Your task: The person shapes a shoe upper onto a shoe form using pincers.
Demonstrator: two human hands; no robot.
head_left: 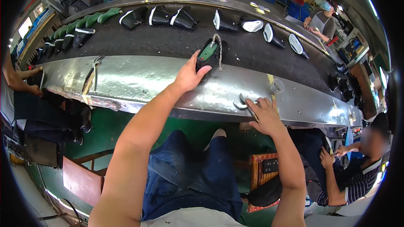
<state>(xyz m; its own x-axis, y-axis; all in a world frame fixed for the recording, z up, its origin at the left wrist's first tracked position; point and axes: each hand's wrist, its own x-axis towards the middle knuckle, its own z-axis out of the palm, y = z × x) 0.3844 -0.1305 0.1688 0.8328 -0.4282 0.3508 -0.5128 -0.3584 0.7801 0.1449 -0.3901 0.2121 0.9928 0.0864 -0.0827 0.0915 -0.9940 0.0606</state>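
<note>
My left hand is closed around a black shoe upper at the edge of the conveyor. A green shoe last shows inside its opening, and a loop of pale cord hangs from the top. Lower and to the right, my right hand rests over the metal ledge. Its fingers are curled about the handle of metal pincers, whose curved head lies on the ledge. A small clear cup stands just beyond that hand.
Across the dark belt lie black shoe uppers and a row of green lasts. The metal ledge runs along the near side. People sit at both sides, and another person works across the belt. A stool stands lower left.
</note>
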